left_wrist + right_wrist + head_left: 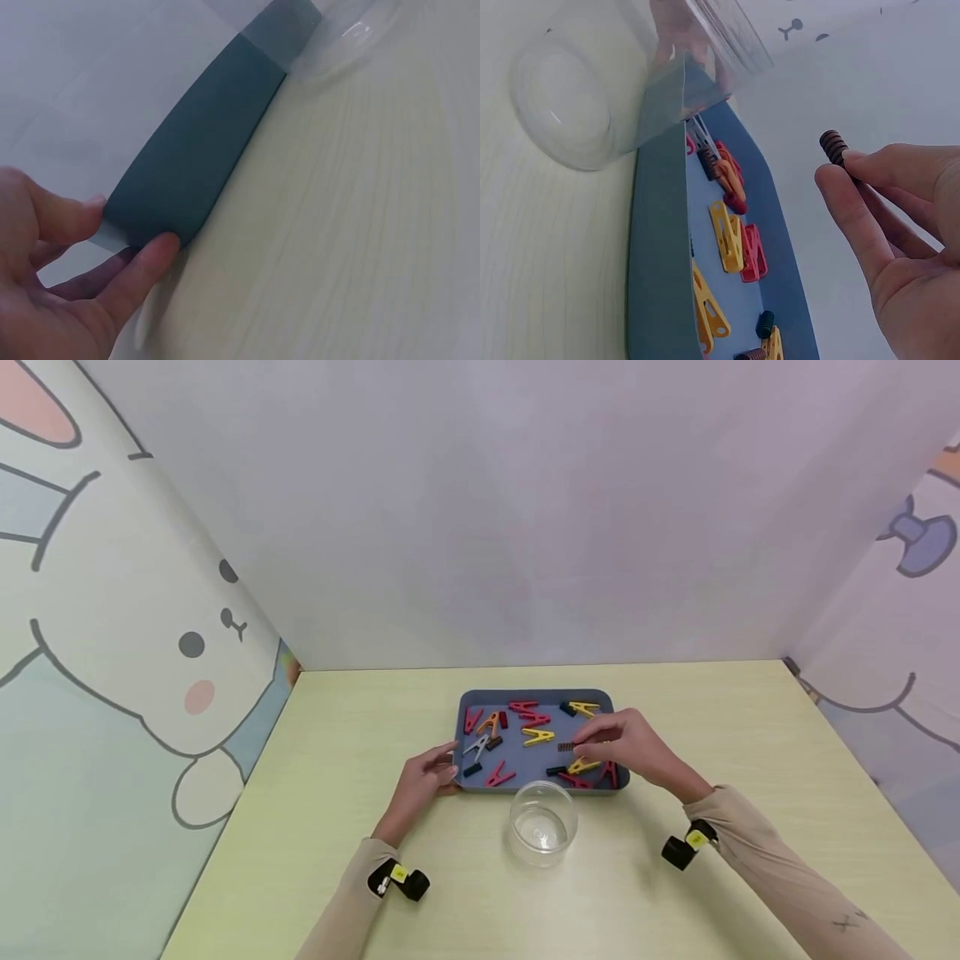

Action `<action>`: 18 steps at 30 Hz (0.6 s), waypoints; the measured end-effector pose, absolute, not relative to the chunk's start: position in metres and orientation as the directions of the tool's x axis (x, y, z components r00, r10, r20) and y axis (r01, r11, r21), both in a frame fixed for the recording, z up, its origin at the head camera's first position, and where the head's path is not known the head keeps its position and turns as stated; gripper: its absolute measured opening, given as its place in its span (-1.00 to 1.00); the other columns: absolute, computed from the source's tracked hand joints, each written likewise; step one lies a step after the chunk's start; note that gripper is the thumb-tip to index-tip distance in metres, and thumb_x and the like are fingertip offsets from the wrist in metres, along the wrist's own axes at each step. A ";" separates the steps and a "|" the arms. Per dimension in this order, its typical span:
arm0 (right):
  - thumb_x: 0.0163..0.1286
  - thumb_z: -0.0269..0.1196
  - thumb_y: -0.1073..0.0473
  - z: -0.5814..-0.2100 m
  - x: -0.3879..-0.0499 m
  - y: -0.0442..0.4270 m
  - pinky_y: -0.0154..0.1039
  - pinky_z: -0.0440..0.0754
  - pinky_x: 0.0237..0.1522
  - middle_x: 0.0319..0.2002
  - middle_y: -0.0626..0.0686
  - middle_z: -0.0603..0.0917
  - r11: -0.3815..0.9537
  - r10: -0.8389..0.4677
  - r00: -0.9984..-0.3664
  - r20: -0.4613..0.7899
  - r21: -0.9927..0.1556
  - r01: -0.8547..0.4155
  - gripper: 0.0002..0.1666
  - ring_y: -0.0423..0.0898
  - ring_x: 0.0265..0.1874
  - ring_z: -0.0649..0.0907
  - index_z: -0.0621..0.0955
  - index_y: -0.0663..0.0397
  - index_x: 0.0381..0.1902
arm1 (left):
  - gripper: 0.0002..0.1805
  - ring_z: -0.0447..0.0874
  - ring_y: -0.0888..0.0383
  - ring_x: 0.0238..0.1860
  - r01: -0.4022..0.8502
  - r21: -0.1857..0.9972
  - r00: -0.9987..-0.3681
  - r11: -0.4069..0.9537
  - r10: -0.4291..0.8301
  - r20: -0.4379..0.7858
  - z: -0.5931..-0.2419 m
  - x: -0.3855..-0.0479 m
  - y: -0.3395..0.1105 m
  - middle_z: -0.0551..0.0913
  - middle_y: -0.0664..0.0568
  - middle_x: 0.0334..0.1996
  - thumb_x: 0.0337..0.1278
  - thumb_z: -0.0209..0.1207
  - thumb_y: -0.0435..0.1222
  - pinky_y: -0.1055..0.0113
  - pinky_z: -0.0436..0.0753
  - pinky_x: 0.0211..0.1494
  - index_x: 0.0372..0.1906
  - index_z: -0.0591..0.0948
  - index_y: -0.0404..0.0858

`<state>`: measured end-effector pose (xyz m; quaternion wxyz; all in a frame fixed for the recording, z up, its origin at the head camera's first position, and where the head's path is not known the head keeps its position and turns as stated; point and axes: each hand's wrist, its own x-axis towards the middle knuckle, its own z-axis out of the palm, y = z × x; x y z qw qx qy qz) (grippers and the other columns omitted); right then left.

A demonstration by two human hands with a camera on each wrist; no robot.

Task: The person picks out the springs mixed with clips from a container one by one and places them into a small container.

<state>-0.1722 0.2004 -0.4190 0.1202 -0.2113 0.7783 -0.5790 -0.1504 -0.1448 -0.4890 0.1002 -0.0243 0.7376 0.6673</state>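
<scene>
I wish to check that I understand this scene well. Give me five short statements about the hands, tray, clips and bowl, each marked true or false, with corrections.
1. The right hand pinches a ribbed piece. True.
2. The left hand is inside the bowl. False: it holds the left end of the tray.
3. Yellow clips and red clips lie in the tray. True.
4. The bowl stands on the table, outside the tray. True.
5. The bowl is full of clips. False: it looks empty.
</scene>
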 end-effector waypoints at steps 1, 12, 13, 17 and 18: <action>0.16 0.38 0.21 -0.418 -0.171 0.201 0.06 0.69 -0.27 -0.24 0.18 0.67 0.232 -0.467 -0.883 0.058 -0.955 -0.185 -0.79 0.22 -0.33 0.68 0.71 0.27 -0.28 | -0.50 0.63 -0.02 -0.14 -0.169 0.980 -0.979 0.107 0.096 -0.180 -0.489 -0.150 -0.145 0.55 -0.22 -0.01 0.20 0.13 -0.47 0.21 0.70 -0.18 0.26 0.49 -0.18; 0.16 0.39 0.22 -0.406 -0.162 0.203 0.01 0.70 -0.32 -0.27 0.17 0.66 0.195 -0.474 -0.877 0.071 -0.963 -0.183 -0.77 0.33 -0.33 0.63 0.70 0.28 -0.27 | -0.49 0.63 -0.05 -0.14 -0.188 0.978 -0.978 0.087 0.070 -0.195 -0.489 -0.150 -0.141 0.55 -0.24 -0.02 0.18 0.13 -0.48 0.19 0.70 -0.18 0.26 0.50 -0.17; 0.16 0.38 0.23 -0.405 -0.161 0.203 0.00 0.70 -0.32 -0.26 0.18 0.66 0.189 -0.474 -0.878 0.071 -0.965 -0.180 -0.78 0.34 -0.32 0.63 0.70 0.28 -0.27 | -0.49 0.63 -0.05 -0.13 -0.189 0.978 -0.978 0.087 0.069 -0.195 -0.488 -0.149 -0.141 0.54 -0.25 -0.02 0.18 0.13 -0.48 0.18 0.70 -0.18 0.26 0.49 -0.18; 0.16 0.37 0.27 -0.402 -0.159 0.203 -0.06 0.70 -0.33 -0.24 0.21 0.64 0.163 -0.479 -0.873 0.086 -0.969 -0.185 -0.78 0.24 -0.34 0.66 0.69 0.31 -0.25 | -0.49 0.62 -0.09 -0.10 -0.190 0.978 -0.978 0.081 0.070 -0.196 -0.487 -0.149 -0.140 0.53 -0.28 0.01 0.18 0.12 -0.48 0.17 0.70 -0.16 0.27 0.48 -0.22; 0.16 0.37 0.28 -0.401 -0.158 0.203 -0.06 0.70 -0.33 -0.24 0.22 0.64 0.158 -0.480 -0.873 0.089 -0.970 -0.186 -0.78 0.20 -0.35 0.68 0.69 0.33 -0.25 | -0.49 0.61 -0.10 -0.09 -0.185 0.980 -0.979 0.080 0.074 -0.191 -0.486 -0.149 -0.139 0.52 -0.30 0.01 0.18 0.12 -0.48 0.16 0.69 -0.15 0.27 0.47 -0.23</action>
